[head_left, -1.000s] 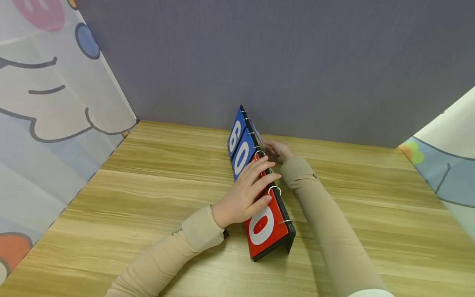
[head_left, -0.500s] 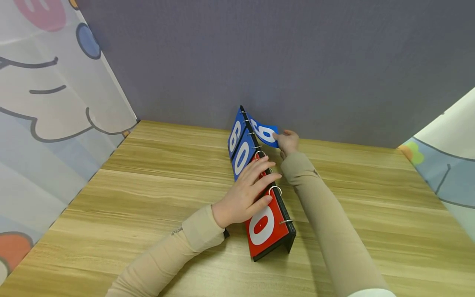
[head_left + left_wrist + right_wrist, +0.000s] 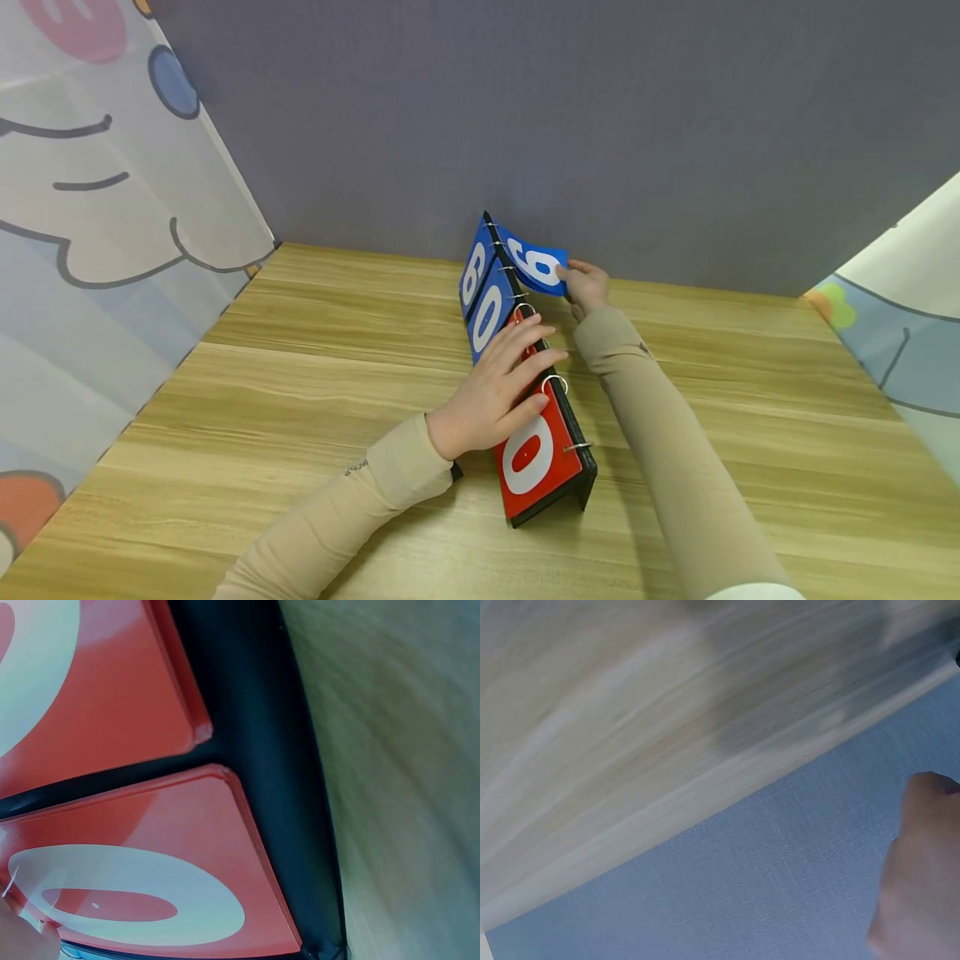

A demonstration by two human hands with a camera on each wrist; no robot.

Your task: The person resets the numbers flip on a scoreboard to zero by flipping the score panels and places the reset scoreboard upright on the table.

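Observation:
A tent-shaped flip scoreboard [image 3: 576, 429] with a black frame and metal rings stands lengthwise on the table. Its left face shows a blue card [image 3: 473, 279] with a 6 or 9, a blue 0 card [image 3: 491, 312] and a red 0 card [image 3: 527, 467]. My left hand [image 3: 487, 400] rests across the red section, fingers spread over the top edge, hiding part of the other red card. At the far end my right hand [image 3: 588, 285] pinches the outer edge of a lifted blue number card [image 3: 536, 265], still on its rings. The left wrist view shows both red cards [image 3: 187, 795] close up.
The scoreboard stands on a wood-grain table [image 3: 322, 350]. A grey panel [image 3: 540, 125] rises along the table's back edge, close behind the right hand. Cartoon-printed cloth hangs at the left [image 3: 142, 200] and right [image 3: 877, 333].
My right hand has come up from behind the scoreboard and swung a blue card outward to the right, its number now facing up. My left hand has stayed in place.

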